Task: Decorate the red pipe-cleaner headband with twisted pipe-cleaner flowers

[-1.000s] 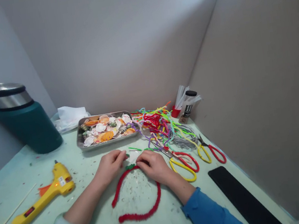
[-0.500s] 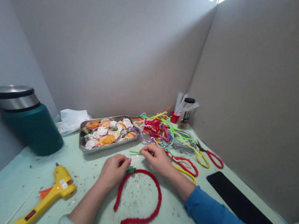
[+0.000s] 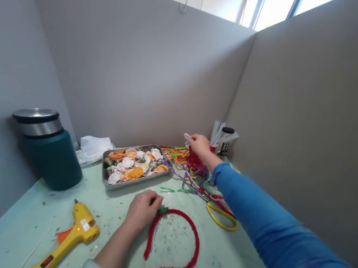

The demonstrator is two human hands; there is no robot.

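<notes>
Faces a grey wall (image 3: 128,69) on the far side, across a pale green table (image 3: 218,254). Has a teal flask (image 3: 54,160) upright at far left, then a metal tray (image 3: 139,181) full of shells (image 3: 132,163) to the right of it, and a heap of pipe cleaners (image 3: 195,164) farther right. Has a yellow glue gun (image 3: 69,243) lying at near left and, near the middle, a fuzzy red ring (image 3: 195,235) lying on the table, open toward the left. Rests the left hand (image 3: 145,209) at the far edge of that ring, with fingertips close together just beside a green tuft (image 3: 162,210); cannot tell about any grip there. Holds the right hand (image 3: 199,145) out at far right above the heap, with fingers narrowed on a pale piece (image 3: 187,137), too small to identify. Has scissors (image 3: 204,196) right of the ring, and thin green scraps (image 3: 166,190) beyond it.
</notes>
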